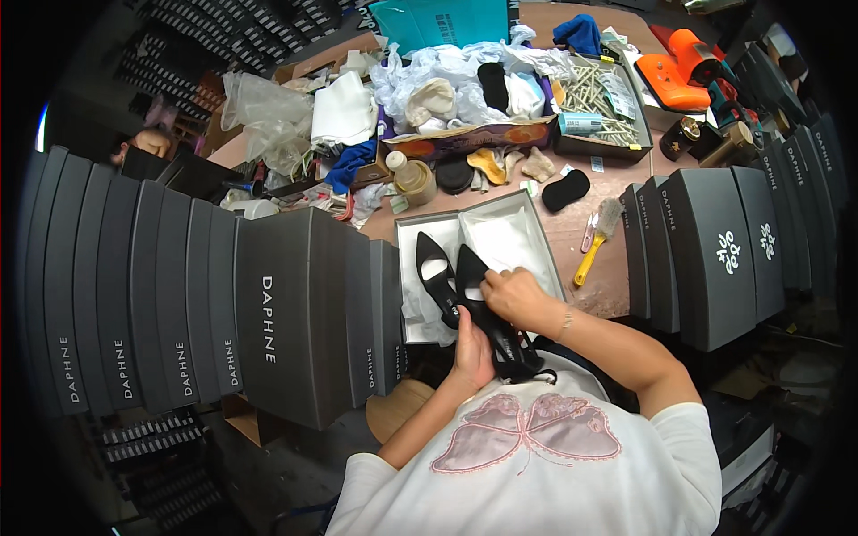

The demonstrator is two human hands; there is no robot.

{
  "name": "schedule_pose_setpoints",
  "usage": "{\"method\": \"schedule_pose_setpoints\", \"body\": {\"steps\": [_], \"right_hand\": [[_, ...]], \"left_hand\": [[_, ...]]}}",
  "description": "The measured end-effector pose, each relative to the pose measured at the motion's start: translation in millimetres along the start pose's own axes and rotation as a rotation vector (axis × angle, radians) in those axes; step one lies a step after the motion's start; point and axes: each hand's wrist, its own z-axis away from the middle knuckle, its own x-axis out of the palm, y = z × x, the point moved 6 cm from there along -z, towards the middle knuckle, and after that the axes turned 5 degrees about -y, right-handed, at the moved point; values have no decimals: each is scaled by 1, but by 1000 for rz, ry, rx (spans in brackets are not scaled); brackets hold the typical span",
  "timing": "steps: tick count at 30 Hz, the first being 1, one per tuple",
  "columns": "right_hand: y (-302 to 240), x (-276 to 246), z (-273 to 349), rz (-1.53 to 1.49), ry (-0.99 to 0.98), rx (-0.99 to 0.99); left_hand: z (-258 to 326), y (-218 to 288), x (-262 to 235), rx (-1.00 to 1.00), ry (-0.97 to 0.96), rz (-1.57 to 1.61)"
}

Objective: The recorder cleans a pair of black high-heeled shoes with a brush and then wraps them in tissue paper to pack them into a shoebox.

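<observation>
A black pointed shoe (494, 327) with a strap lies lengthwise between my hands, its toe over an open white-lined shoebox (542, 234). My left hand (472, 351) grips its side near the heel end. My right hand (521, 298) is closed at the shoe's opening behind the toe, fingertips bent inward; what they pinch is hidden. A bit of white shows in the opening beside them. To the left, the matching black shoe (429, 256) rests in the box on white tissue paper (417, 302).
Grey shoeboxes (268, 313) stand in a row on the left, with more grey boxes (706, 259) on the right. Beside the open box lie a yellow-handled brush (592, 254) and a black pad (566, 190). Behind are a jar (414, 182) and a paper-filled carton (465, 141).
</observation>
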Motion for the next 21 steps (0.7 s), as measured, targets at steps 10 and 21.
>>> {"method": "schedule_pose_setpoints", "body": {"steps": [10, 21], "right_hand": [[18, 3, 31, -479, 9, 224], [53, -19, 73, -943, 305, 429]], "left_hand": [[3, 14, 7, 137, 163, 27], [-19, 4, 7, 139, 71, -283]]}}
